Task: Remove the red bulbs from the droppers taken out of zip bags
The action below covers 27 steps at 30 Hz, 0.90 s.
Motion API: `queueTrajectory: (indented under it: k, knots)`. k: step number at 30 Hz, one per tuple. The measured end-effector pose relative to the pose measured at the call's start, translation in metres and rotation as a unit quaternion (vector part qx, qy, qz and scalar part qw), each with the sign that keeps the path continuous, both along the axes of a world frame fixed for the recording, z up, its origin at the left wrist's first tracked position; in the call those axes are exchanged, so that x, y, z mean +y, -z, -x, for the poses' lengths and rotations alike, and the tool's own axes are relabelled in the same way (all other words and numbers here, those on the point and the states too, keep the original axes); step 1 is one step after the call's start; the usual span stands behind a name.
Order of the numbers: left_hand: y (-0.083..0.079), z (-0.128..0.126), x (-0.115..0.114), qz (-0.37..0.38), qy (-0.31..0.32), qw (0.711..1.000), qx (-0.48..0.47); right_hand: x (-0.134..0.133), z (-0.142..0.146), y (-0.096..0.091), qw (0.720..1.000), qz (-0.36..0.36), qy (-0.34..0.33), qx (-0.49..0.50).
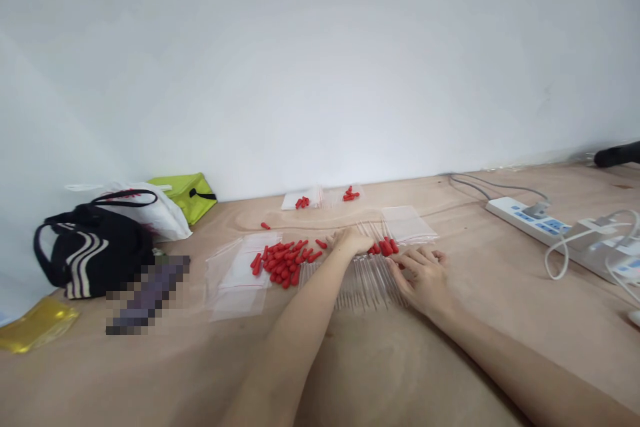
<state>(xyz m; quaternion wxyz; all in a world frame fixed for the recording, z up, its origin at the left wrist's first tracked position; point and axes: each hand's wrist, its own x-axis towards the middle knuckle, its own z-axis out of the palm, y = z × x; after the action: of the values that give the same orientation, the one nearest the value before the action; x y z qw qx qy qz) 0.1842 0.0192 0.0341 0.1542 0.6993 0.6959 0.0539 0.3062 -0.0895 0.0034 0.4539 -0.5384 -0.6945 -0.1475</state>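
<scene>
My left hand (350,241) lies knuckles-up at the far end of a spread of clear thin tubes (367,280), fingers curled down onto them; what it grips is hidden. My right hand (423,275) rests on the tubes' right side, fingers bent, tips touching a few red caps (385,247). A pile of several red caps (284,260) lies just left of my left hand. One stray red cap (265,225) sits further back. Clear zip bags (235,277) lie left of the pile, and another stack of bags (409,224) lies behind my right hand.
Two small filled bags of red caps (325,197) lie by the wall. At left stand a black striped handbag (93,247), a white bag (150,210), a green pouch (187,193) and a yellow packet (37,323). A white power strip (555,230) with cables runs at right.
</scene>
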Motion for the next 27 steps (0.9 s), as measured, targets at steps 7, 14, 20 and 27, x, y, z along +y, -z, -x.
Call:
queueTrajectory:
  k: [7,14,20,27]
  knots:
    - [-0.025,0.027,0.006,-0.03,-0.005,0.999,-0.019,-0.006,-0.001,-0.001,1.0,-0.001,-0.025,0.007]
    - [-0.035,0.1,-0.052,-0.129,0.078,0.987,-0.062,-0.01,0.005,-0.001,0.998,-0.028,-0.044,0.029]
    - [0.005,0.127,-0.115,-0.407,0.233,0.88,-0.07,-0.015,0.011,-0.003,0.994,-0.043,-0.091,-0.03]
    - [0.018,0.118,-0.124,-0.473,0.296,0.828,-0.052,-0.016,0.021,0.003,0.973,-0.023,-0.203,-0.108]
